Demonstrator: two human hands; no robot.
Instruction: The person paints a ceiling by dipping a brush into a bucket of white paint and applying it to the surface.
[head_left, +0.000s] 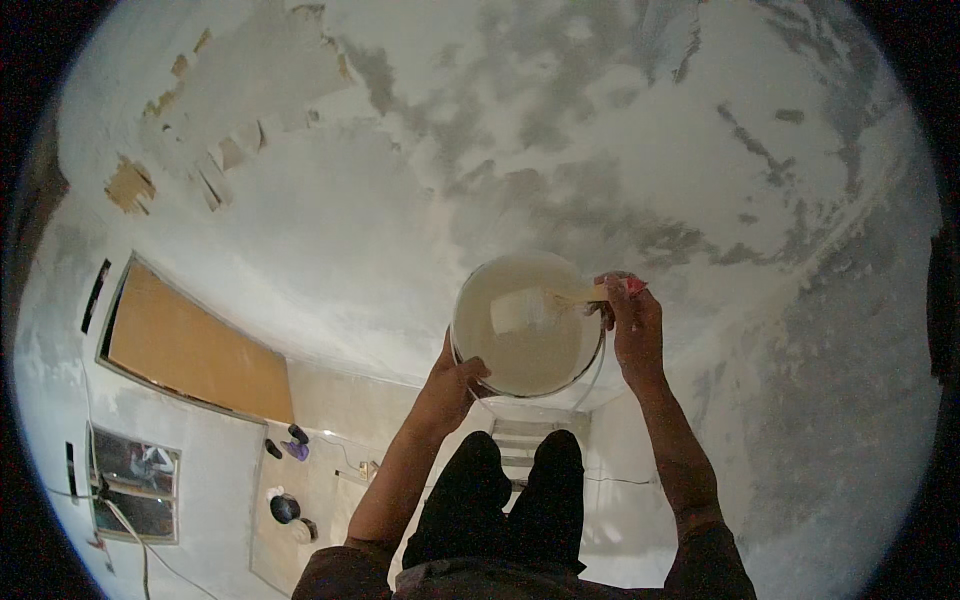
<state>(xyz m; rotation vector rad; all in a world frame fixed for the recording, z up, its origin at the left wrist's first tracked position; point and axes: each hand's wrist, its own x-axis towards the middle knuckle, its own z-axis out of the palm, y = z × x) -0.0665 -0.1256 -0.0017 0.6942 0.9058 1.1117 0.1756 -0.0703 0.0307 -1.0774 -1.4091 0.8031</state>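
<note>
A round white bucket (pixel 459 300) is held up before me at the middle of the view. Pale, cream-white liquid (pixel 520 345) fills much of it, with a bright reflection on the surface. My left hand (pixel 462 388) grips the bucket's near left side, its thumb over the rim. At the right rim, my right hand (pixel 632 325) is closed round a brush (pixel 590 295) with a bit of red at its handle. The brush's pale head points left over the liquid; whether its tip dips in, I cannot tell. A thin bail handle (pixel 597 378) hangs at the bucket's near right.
Below my legs are ladder steps (pixel 515 445). A patchy white and grey plastered surface (pixel 560 150) spreads ahead, peeling at upper left. On the left are a wooden door (pixel 200 345) and a window (pixel 135 485). Dark shoes (pixel 298 434) and a dark pot (pixel 285 508) lie on the floor; cables trail nearby.
</note>
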